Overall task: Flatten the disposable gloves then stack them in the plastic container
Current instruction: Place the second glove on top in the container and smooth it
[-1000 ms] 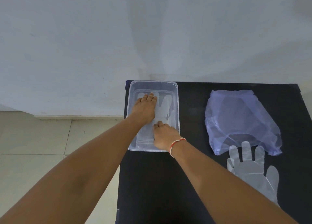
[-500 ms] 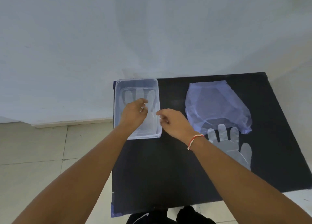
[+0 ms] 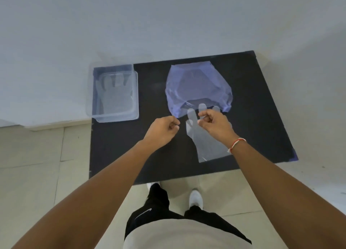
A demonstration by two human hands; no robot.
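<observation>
A clear plastic container (image 3: 89, 106) stands at the table's far left corner, with a flattened clear glove (image 3: 114, 97) lying inside it. Another clear disposable glove (image 3: 207, 147) lies flat on the black table (image 3: 262, 102), fingers pointing away from me. My right hand (image 3: 215, 124) hovers over that glove's finger end, fingers curled, and nothing shows in its grip. My left hand (image 3: 162, 130) is just left of the glove, loosely curled and holding nothing visible.
A bluish see-through plastic bag (image 3: 196, 85) lies beyond the loose glove, overlapping its fingertips. The table is small, with a white wall behind and tiled floor to the left and in front. My legs and shoes stand at the near edge.
Both hands left the container and moved right toward the loose glove. The camera view shifted so the whole table shows. The glove stays in the container.
</observation>
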